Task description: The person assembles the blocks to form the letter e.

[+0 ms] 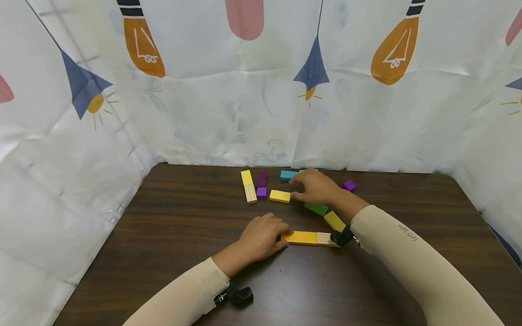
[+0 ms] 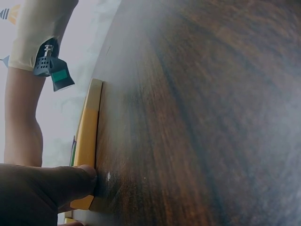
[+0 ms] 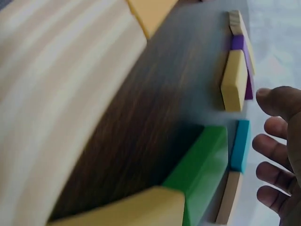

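Note:
My left hand [image 1: 260, 236] grips the left end of an orange-yellow block [image 1: 303, 238] lying on the table. In the left wrist view, the thumb [image 2: 77, 182] presses its near side; the other fingers are mostly hidden. A pale striped wooden block [image 1: 326, 239] continues the row to the right. Above the far blocks hovers my right hand [image 1: 317, 187], holding nothing, its fingers spread and slightly bent in the right wrist view. Nearest to it are a light yellow block [image 1: 280, 196], a blue block [image 1: 289, 175] and a green block [image 1: 316, 209], partly covered by the hand and wrist.
Left of the light yellow block, a yellow-and-striped strip [image 1: 249, 187] lies beside two purple blocks [image 1: 261, 192]. Another purple block [image 1: 349, 186] sits right of the right hand. A darker yellow block [image 1: 334, 221] lies near the right wrist. Behind the table [image 1: 181, 223] hangs a patterned white curtain [image 1: 207, 117].

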### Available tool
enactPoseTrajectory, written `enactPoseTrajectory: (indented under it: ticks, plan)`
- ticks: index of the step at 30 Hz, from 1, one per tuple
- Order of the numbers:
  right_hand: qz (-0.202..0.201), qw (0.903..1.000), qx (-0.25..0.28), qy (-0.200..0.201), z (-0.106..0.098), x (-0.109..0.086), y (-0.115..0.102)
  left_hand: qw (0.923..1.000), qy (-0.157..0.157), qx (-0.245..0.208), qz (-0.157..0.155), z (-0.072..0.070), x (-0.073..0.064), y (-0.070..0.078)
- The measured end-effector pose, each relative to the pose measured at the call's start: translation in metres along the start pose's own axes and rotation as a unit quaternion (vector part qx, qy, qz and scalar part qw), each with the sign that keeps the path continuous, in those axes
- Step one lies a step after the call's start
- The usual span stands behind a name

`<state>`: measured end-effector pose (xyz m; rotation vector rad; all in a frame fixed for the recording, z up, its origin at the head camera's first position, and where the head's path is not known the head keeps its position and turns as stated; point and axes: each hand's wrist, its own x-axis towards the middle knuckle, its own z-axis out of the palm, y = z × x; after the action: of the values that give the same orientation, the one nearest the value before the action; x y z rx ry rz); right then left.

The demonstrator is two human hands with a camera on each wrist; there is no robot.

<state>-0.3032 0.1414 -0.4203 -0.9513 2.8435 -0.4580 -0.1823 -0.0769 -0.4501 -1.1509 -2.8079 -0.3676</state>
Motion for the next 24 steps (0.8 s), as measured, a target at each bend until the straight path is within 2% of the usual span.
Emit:
enactPoseTrajectory:
  ticks: [6, 17, 24]
  plan:
    - [-0.005, 0.9996, -0.022, -0.016, 0.006, 0.01, -0.01, 1.0, 0.0, 0.001, -0.002, -0.001, 0.0, 0.0]
    - [-0.03, 0.9982, -0.044, -0.027, 0.013, 0.016, -0.013, 1.0, 0.004, -0.002, 0.002, -0.001, 0.0, 0.0]
    - [-0.01, 0.9982, -0.049, -0.034, 0.01, 0.015, -0.011, 1.0, 0.008, -0.004, 0.004, -0.002, -0.001, 0.0]
